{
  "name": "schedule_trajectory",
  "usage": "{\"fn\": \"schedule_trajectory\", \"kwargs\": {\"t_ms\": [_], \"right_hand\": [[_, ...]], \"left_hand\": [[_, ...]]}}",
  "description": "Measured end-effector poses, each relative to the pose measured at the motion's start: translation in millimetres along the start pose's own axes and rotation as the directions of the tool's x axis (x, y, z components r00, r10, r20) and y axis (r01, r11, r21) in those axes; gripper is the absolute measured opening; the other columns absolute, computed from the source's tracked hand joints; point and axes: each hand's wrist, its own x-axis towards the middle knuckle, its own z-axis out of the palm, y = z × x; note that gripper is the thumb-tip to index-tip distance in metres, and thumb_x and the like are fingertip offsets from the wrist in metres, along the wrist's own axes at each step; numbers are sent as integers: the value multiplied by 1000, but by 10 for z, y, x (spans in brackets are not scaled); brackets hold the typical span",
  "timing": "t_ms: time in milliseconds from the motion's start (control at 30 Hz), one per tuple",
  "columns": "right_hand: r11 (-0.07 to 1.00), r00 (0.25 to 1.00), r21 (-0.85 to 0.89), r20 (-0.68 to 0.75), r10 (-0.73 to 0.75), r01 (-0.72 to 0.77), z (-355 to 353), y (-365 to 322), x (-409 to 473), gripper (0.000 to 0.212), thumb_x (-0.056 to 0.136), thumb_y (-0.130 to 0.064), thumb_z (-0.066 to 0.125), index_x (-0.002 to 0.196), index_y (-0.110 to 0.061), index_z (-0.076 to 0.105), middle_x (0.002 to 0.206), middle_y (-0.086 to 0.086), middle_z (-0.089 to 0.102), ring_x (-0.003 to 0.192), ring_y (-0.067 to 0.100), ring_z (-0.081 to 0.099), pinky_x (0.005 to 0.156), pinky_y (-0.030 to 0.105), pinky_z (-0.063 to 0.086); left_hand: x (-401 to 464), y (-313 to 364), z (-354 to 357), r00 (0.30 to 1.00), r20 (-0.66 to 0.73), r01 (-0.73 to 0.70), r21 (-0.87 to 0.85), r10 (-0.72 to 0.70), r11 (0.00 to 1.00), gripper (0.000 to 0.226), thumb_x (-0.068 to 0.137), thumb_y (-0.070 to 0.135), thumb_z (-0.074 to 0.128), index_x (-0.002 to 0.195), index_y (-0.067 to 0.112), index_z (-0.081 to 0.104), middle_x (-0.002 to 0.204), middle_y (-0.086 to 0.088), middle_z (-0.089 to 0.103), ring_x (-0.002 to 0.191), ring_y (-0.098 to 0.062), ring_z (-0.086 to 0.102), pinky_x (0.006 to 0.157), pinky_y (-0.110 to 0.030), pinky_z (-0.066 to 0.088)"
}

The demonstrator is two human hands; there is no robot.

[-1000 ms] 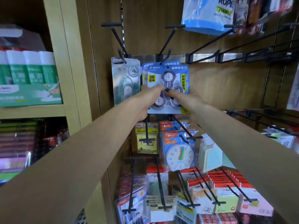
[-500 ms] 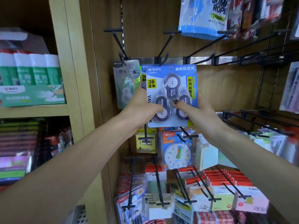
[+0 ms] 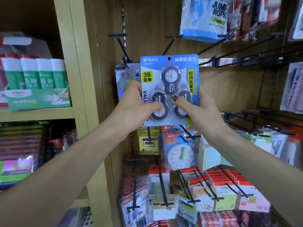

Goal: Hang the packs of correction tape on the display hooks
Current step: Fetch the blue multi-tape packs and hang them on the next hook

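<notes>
Head view: both hands hold one blue pack (image 3: 169, 89) of correction tape upright in front of the wooden back panel, long axis vertical, printed face toward the camera. Left hand (image 3: 137, 104) grips the pack's left edge, thumb across the lower-left tape blister, other fingers hidden behind the card. Right hand (image 3: 196, 107) grips the right edge, thumb on the lower-right blister, fingers likewise behind. Grip sits in the lower half; the top of the card stands free above both hands. Hang hole (image 3: 169, 58) is at top centre, unobstructed, not on any hook. Key relation: the hook (image 3: 170, 43) for it shows just above and behind the hole, its bar rising toward a crossbar tip; the hole lies below that tip. Judgement: the pack likely has to go up and toward the camera to clear the tip, then back along the bar. Both hands are about equally near; neither is free to steady the hook. Left neighbour: a grey pack (image 3: 126, 76) hanging on the next hook (image 3: 122, 46), partly overlapped by the blue pack and left hand, so little room leftward. Right of the pack the panel is bare as far as the next hook, giving open room. Below, pegs (image 3: 190, 135) carrying a clock toy (image 3: 180, 154) project forward; dropping the pack risks snagging them.
</notes>
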Motion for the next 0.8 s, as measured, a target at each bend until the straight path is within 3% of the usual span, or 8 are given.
{"fn": "schedule_trajectory", "kwargs": {"t_ms": [233,400,567,733,800], "right_hand": [[999,998,34,-49,25,-23,42,-20,150,33,88,-32,80,118,-27,67,110,-4,80,106,18,76,100,50,59],[999,998,7,-49,36,-36,28,32,154,32,88,-32,80,117,-28,67,108,-6,80,105,16,76,100,49,59],[997,995,6,-64,73,-73,31,133,206,30,86,-29,82,113,-26,70,106,-5,81,103,18,77,99,50,59],[987,987,-45,-41,153,-154,103,260,447,44,83,-39,82,120,-21,67,111,0,79,105,19,76,99,48,60],[975,982,-114,-36,187,-190,153,296,575,59,78,-50,79,125,-18,61,116,2,76,107,21,73,100,48,58]], "left_hand": [[104,64,-2,999,-23,-48,-19,47,999,43,85,17,83,106,28,48,113,-6,68,100,-19,73,92,-51,61],[109,3,52,999,-22,-44,-4,44,999,47,85,17,82,118,20,48,114,-8,69,102,-22,73,94,-52,59],[170,-98,111,999,-34,-20,3,20,1000,45,86,16,81,118,18,49,104,2,69,100,-17,72,93,-49,60],[384,-184,222,999,-43,24,66,-21,998,49,91,17,73,129,17,43,110,-4,69,103,-24,71,93,-49,59],[488,-207,301,999,-28,46,84,-43,995,58,93,15,69,139,17,35,115,-6,68,103,-25,69,84,-39,59]]}}
